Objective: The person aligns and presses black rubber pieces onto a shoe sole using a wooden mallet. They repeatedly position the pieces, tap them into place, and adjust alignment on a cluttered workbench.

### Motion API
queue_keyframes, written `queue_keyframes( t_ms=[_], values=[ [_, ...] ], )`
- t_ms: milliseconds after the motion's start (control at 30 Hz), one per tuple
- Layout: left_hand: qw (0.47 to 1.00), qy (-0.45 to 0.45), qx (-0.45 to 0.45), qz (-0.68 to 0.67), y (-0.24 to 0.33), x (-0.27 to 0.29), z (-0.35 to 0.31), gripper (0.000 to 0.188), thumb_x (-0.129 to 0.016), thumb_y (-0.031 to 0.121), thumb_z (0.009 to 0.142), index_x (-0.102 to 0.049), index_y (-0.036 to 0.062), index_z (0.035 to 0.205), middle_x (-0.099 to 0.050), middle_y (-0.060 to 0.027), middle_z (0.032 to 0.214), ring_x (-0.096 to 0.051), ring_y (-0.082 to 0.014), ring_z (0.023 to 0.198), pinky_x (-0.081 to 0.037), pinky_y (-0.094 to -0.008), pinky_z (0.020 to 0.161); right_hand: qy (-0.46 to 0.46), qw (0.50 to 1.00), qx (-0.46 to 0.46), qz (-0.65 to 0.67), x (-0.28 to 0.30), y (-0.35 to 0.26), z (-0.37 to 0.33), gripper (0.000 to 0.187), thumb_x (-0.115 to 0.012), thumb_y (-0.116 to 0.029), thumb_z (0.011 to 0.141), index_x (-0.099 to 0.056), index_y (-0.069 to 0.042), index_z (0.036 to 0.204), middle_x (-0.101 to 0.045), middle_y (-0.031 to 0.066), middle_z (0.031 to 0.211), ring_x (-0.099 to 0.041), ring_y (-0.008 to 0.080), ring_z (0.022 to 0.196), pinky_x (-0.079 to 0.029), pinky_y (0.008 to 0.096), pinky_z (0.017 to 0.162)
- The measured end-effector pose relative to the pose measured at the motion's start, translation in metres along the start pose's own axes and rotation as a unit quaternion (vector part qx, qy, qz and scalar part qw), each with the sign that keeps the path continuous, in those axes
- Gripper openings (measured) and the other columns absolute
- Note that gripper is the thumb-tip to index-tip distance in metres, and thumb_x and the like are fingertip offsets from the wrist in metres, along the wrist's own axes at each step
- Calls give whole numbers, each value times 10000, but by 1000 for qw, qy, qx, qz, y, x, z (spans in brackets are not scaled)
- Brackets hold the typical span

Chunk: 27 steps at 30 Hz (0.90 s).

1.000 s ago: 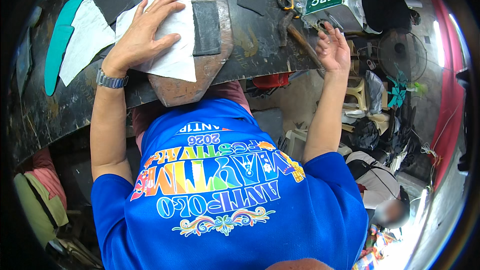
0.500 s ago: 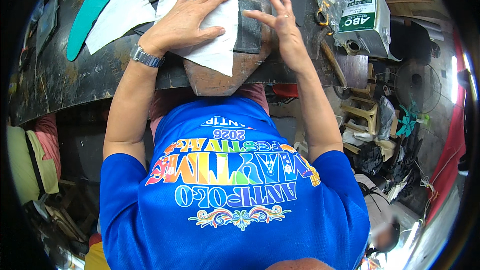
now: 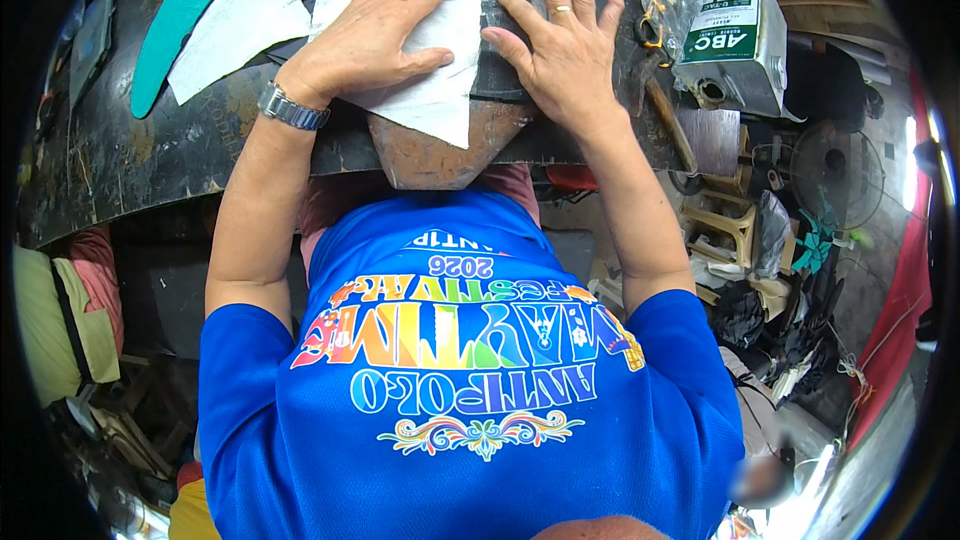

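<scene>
My left hand (image 3: pixel 385 40) lies flat on a white sheet (image 3: pixel 445 105), its fingers stretched toward the far side. Beneath the sheet is a worn brown board (image 3: pixel 435 155) that juts over the near table edge. Just right of the sheet, a dark flat piece (image 3: pixel 502 78) rests on the board, partly covered. My right hand (image 3: pixel 570 60) is spread wide over that dark piece and the board's right side, palm down, holding nothing. Whether its palm presses on the surface or hovers slightly above it, I cannot tell.
Left on the dark table (image 3: pixel 110 165) lie a teal curved piece (image 3: pixel 170 45) and another white sheet (image 3: pixel 240 25). At the right are orange-handled scissors (image 3: pixel 653 22), a wooden tool handle (image 3: pixel 670 125) and a green-and-white metal can (image 3: pixel 735 50). A fan (image 3: pixel 835 175) stands beyond.
My right hand has turned palm down and spread its fingers, moving over the dark piece. My left hand stays on the white sheet, almost unmoved.
</scene>
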<state>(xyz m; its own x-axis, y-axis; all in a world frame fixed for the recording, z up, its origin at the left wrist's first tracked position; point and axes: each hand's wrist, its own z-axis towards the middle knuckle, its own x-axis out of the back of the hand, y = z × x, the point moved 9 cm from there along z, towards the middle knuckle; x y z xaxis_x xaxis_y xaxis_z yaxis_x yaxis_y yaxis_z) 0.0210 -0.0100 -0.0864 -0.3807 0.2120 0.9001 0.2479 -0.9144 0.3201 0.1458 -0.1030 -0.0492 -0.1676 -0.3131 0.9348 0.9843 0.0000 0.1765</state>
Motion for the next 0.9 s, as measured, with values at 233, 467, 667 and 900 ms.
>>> queue_keyframes(
  t_ms=[233,467,667,900],
  values=[
    [1000,-17,3,4,-3,-2,-2,827,-686,436,885,-354,118,1573,-318,-129,1639,-237,-269,1539,-107,-494,1266,-81,984,42,151,-41,8,9,493,-413,-568,1034,-432,-457,1513,-233,95,1677,-111,368,1555,-67,678,1197],
    [1000,-13,3,-12,-4,2,-2,844,-692,422,877,-338,117,1580,-317,-134,1639,-243,-277,1537,-113,-495,1263,-92,963,54,249,-37,12,-13,473,-464,-641,980,-555,-480,1415,-254,105,1668,-61,406,1553,-18,699,1189],
    [1000,-12,-12,-10,-3,4,-1,842,-692,423,874,-343,121,1579,-318,-133,1639,-248,-279,1535,-119,-499,1262,-98,965,82,228,-17,-4,-42,491,-517,-670,928,-600,-483,1374,-237,58,1680,-23,403,1556,19,663,1201],
    [1000,-7,-2,-8,-4,1,-1,838,-694,422,870,-353,123,1574,-322,-128,1638,-247,-277,1535,-113,-504,1263,-39,977,122,173,24,-20,-52,489,-585,-663,860,-697,-427,1274,-358,41,1628,-120,334,1555,2,603,1222]
  ],
)
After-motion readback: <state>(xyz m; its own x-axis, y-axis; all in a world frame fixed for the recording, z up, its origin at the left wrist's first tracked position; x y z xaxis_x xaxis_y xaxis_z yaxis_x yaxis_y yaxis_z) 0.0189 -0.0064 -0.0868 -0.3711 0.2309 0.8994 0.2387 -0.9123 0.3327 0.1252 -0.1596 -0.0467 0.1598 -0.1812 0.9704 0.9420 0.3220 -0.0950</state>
